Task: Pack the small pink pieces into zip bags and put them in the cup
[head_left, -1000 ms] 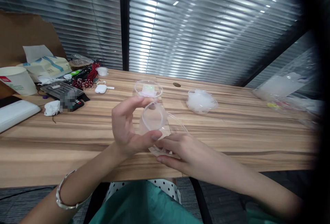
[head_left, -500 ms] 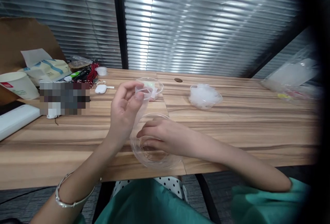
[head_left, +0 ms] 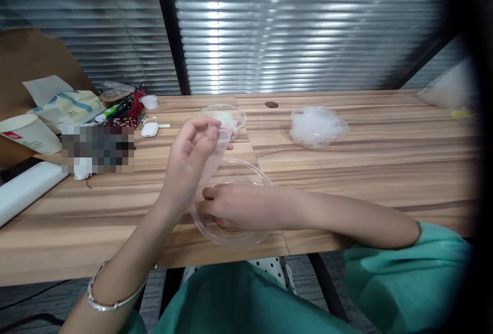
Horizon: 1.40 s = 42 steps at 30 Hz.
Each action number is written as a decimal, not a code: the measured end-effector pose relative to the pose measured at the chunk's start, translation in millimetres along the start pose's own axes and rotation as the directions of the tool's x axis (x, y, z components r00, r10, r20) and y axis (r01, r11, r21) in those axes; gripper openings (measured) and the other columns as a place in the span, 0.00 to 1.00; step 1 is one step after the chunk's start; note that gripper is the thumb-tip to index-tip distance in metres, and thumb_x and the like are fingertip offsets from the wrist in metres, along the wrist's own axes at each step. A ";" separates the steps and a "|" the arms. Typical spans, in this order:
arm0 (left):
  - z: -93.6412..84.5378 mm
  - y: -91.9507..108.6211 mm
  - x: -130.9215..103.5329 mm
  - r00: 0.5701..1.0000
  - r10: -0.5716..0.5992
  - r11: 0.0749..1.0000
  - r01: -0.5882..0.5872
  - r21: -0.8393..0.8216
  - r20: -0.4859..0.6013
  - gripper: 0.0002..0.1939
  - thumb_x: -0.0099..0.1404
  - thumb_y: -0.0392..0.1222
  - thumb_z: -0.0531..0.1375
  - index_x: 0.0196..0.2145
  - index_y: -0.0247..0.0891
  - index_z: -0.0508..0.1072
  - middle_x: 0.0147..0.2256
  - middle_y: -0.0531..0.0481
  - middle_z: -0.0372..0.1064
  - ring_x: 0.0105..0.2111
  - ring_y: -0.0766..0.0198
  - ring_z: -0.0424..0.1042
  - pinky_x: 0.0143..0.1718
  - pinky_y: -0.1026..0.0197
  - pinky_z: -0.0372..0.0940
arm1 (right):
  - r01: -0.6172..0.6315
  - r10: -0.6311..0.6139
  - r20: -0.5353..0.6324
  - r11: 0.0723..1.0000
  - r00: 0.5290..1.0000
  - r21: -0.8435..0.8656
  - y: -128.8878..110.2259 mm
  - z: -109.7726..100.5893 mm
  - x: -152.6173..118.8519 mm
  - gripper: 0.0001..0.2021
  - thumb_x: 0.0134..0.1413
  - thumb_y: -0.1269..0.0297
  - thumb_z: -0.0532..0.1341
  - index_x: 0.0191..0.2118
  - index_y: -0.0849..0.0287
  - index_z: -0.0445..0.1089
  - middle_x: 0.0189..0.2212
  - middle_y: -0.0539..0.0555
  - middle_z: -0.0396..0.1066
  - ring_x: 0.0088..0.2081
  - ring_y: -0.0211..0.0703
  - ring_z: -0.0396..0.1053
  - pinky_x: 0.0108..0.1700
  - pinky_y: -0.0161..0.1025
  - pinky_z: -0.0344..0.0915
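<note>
My left hand (head_left: 194, 152) is raised over the table with thumb and fingers pinched on a small translucent plastic bag (head_left: 217, 157), which hangs down toward a clear round plastic bowl (head_left: 210, 234). Inside that bowl is my right hand (head_left: 239, 205), its fingers curled together and pointing down. Its fingertips are partly hidden, so whatever they hold cannot be made out. Just beyond my left hand stands a second clear bowl (head_left: 242, 113) with a pale green and white item in it. Farther right, another clear bowl (head_left: 339, 136) is heaped with translucent plastic bags (head_left: 314, 123).
On the left are a paper cup (head_left: 29, 133), a long white case (head_left: 29, 190), red and black wires (head_left: 134, 105), a white earphone case (head_left: 150, 129) and a round white container (head_left: 149, 101). A plastic bag (head_left: 447, 85) lies at the far right. Blinds (head_left: 300, 26) rise behind the wooden table (head_left: 365, 164).
My right hand's fingers have curled more and point lower in the bowl. The bag in my left hand now hangs more visibly beneath the fingers. The view has shifted slightly.
</note>
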<state>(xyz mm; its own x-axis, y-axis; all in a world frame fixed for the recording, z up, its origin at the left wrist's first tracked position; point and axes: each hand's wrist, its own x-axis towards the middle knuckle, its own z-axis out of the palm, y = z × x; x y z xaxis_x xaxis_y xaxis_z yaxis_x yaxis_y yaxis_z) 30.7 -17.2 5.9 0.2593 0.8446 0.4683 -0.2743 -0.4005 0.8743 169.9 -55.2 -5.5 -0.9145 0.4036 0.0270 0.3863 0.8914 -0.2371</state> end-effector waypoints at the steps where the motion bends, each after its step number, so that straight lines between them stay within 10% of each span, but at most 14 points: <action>1: 0.0 0.4 -0.4 0.999 -0.031 1.000 0.030 0.002 0.028 0.18 0.64 0.55 0.62 0.42 0.39 0.71 0.38 0.46 0.77 0.34 0.62 0.77 0.41 0.57 0.73 | -0.007 0.006 0.008 1.000 1.000 0.029 0.2 -0.8 -2.2 0.12 0.63 0.75 0.54 0.48 0.65 0.71 0.38 0.57 0.72 0.31 0.40 0.68 0.32 0.37 0.60; 19: -3.4 0.9 -3.6 0.990 -0.134 0.990 0.133 0.036 0.042 0.18 0.62 0.55 0.64 0.44 0.41 0.71 0.40 0.48 0.76 0.35 0.58 0.79 0.36 0.58 0.74 | -0.125 0.127 -0.019 0.989 0.992 0.080 -4.4 -57.4 -27.6 0.13 0.56 0.84 0.53 0.30 0.66 0.72 0.27 0.49 0.69 0.26 0.31 0.58 0.26 0.34 0.48; 33: -14.2 -5.9 -6.2 0.986 0.035 0.997 -0.046 0.065 0.166 0.24 0.61 0.57 0.65 0.50 0.41 0.73 0.42 0.46 0.77 0.39 0.58 0.79 0.42 0.58 0.75 | -0.182 0.170 -0.667 0.982 0.726 0.052 -15.3 -94.4 -50.3 0.09 0.63 0.76 0.58 0.40 0.63 0.77 0.35 0.51 0.78 0.35 0.35 0.72 0.36 0.32 0.62; 42: -13.8 -9.5 -5.9 0.971 0.110 0.991 -0.124 0.057 0.213 0.24 0.61 0.57 0.65 0.49 0.40 0.74 0.44 0.44 0.77 0.42 0.57 0.78 0.42 0.61 0.74 | -0.113 0.156 -0.627 0.988 0.763 0.109 -9.1 -91.7 -46.6 0.08 0.61 0.77 0.60 0.36 0.62 0.77 0.34 0.49 0.78 0.34 0.34 0.73 0.34 0.32 0.61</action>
<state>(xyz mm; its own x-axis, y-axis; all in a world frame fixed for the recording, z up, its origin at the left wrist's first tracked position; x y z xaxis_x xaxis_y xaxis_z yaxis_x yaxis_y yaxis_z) 19.0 -13.5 -6.9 0.4185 0.7007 0.5778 -0.2511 -0.5221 0.8151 219.9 -63.2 84.5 -0.5625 0.5769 0.5923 0.4718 0.8122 -0.3431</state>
